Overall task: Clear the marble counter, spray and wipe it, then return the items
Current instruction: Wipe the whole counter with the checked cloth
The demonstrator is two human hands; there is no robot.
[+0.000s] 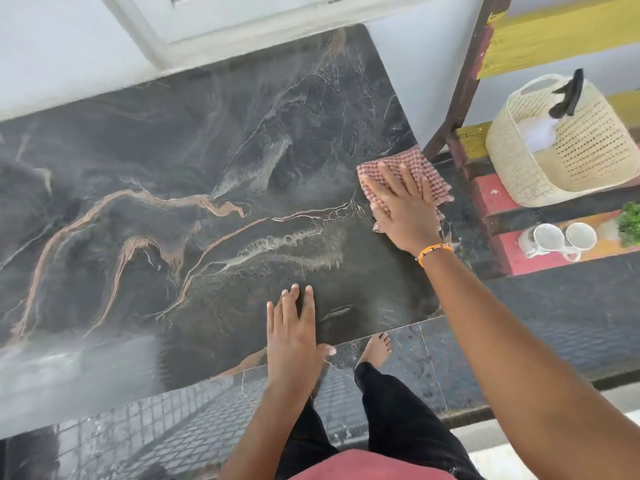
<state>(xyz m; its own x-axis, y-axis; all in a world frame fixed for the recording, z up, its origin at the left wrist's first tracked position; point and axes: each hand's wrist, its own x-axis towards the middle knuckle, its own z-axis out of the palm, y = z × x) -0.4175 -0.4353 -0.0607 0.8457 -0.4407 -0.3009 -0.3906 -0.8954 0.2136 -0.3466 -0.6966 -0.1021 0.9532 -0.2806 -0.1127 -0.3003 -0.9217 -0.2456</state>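
The right hand (403, 206) lies flat with fingers spread and straight, pressing a red-and-white checked cloth (408, 174) onto the dark marble counter (173, 202) at its right edge, near the far right corner. The right arm reaches out nearly straight from the lower right, an orange bracelet (434, 251) at the wrist. The left hand (296, 336) rests palm-down on the counter's near edge — fingers straight and close together, thumb hanging over the rim — with its forearm rising from below. Neither hand grips anything. Pale streaks show on the marble around the cloth. Beyond the right edge, a painted shelf (498, 199) carries a cream woven basket (568, 147) and, one level lower, two white cups (561, 239).
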